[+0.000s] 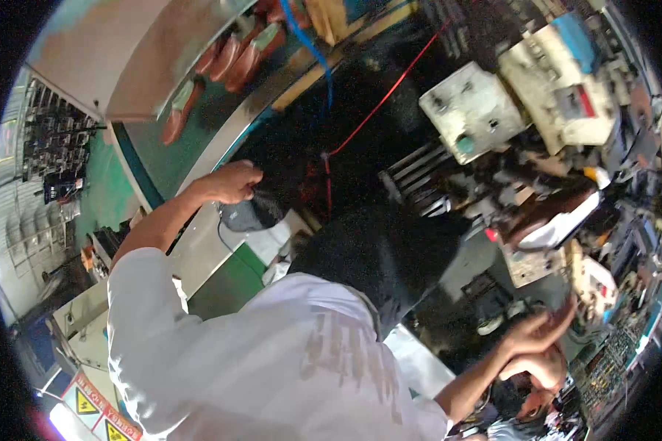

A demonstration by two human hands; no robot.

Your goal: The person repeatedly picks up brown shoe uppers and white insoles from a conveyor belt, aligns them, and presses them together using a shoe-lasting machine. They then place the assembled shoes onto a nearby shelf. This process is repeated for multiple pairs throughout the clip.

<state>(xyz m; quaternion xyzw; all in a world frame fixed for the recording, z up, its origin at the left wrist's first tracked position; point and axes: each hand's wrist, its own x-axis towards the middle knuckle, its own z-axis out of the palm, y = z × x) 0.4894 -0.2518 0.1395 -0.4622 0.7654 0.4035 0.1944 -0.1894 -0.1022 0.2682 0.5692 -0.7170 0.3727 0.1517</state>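
Observation:
My left hand (232, 182) is closed, its fingers curled beside a dark grey rounded thing (251, 213). Whatever those fingers may hold is hidden. On the right, my right hand (543, 328) is held out, its fingers stretched and nothing seen in it. Above that hand a dark brown shoe (548, 213) with a white sole is tilted among machine parts. Whether anything supports the shoe cannot be made out. The pale metal plate (535, 263) lies between the shoe and my right hand.
A curved pale bench edge (198, 257) runs past my left arm. Several reddish-brown shoes (235, 59) rest on a green surface at the upper left. Cream machine housings (474, 110) stand at the upper right. A blue hose (305, 40) hangs above. Another person (533, 397) is at the lower right.

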